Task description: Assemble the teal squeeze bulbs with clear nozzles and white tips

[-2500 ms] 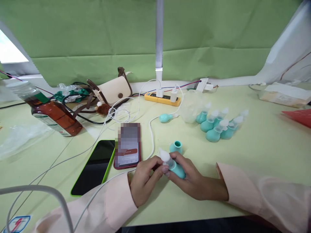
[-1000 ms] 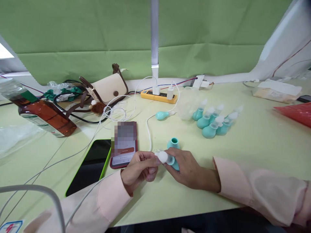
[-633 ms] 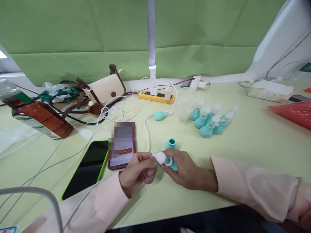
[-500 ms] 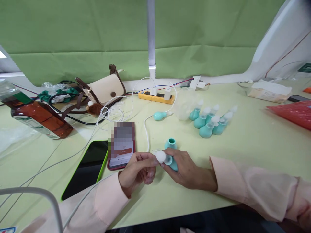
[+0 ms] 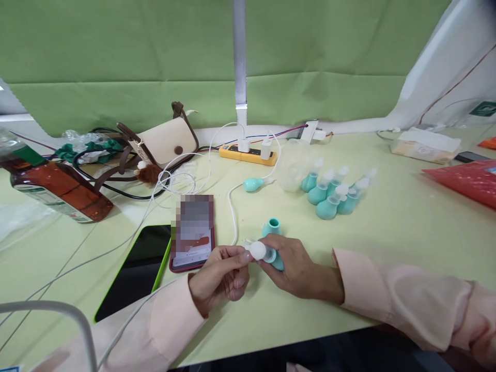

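Note:
My right hand (image 5: pixel 296 266) is wrapped around a teal bulb aspirator (image 5: pixel 277 262), tilted so that its nozzle points left. At the nozzle's end sits a round white tip (image 5: pixel 258 250). My left hand (image 5: pixel 227 271) pinches that tip between thumb and forefinger, the other fingers curled below. Just behind my right hand, a teal bulb (image 5: pixel 272 226) stands with its mouth uncovered. Farther back to the right, several teal aspirators (image 5: pixel 327 208) with clear nozzles stand in a cluster. One more aspirator (image 5: pixel 253 184) lies on its side, nozzle to the right.
Left of my hands lie a phone with a lit screen (image 5: pixel 194 245) and a dark-screened green-edged phone (image 5: pixel 135 271). White cables run past them to a yellow power strip (image 5: pixel 248 155). A handbag (image 5: pixel 170 142), a leaning bottle (image 5: pixel 64 188), a clear plastic bag (image 5: pixel 294 168) and a red package (image 5: pixel 465 183) surround the area.
The view has shifted very slightly. My left thumb lies a little farther over the white tip; both hands otherwise keep the same hold.

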A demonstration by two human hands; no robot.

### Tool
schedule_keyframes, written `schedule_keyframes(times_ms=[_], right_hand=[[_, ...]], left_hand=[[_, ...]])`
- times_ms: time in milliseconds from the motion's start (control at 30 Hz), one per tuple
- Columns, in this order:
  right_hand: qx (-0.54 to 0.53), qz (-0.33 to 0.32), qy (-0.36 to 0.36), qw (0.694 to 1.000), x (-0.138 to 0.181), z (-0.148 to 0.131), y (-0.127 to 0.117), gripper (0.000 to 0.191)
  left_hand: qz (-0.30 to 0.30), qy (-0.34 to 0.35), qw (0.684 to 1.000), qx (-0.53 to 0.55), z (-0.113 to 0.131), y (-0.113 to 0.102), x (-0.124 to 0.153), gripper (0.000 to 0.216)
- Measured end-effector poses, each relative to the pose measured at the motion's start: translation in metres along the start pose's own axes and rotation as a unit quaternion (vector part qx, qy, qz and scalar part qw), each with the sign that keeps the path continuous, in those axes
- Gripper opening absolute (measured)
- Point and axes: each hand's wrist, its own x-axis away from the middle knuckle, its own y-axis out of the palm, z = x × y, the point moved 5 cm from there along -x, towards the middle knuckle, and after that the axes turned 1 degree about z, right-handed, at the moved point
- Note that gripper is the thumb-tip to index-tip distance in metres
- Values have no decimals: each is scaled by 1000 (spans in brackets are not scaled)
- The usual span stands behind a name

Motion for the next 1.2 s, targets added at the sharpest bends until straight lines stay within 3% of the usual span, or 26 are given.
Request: schedule_keyframes(times_ms=[267, 1000, 1200], right_hand=[[4, -1, 4, 1000, 0, 1, 0, 18], [96, 8, -99, 990, -2, -1, -5, 20], [130, -2, -109, 985, -3, -5, -4, 19]], left_hand=[[15, 3, 1000, 3, 0, -1, 0, 23], [-26, -31, 999, -4, 5, -1, 4, 11], [-40, -41, 998, 9, 1, 0, 1, 20]])
